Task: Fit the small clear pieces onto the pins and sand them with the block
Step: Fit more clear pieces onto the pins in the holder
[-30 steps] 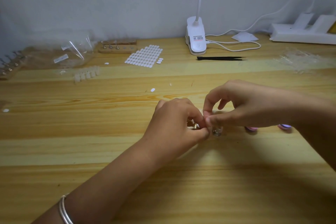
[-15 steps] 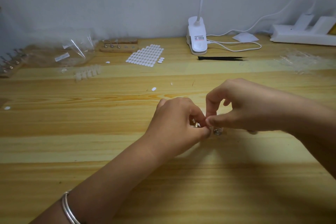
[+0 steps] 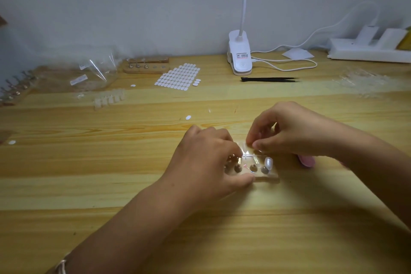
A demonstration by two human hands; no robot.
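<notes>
Gripping pin base's near edge, left hand

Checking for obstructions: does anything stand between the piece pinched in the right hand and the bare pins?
Nothing visible does. The right hand pinches the piece at the wooden holder, whose middle pins lie bare. The left hand grips only the holder's left end.

White clip lamp, black tweezers

Left hand on pin stand, clear piece in right hand
</notes>
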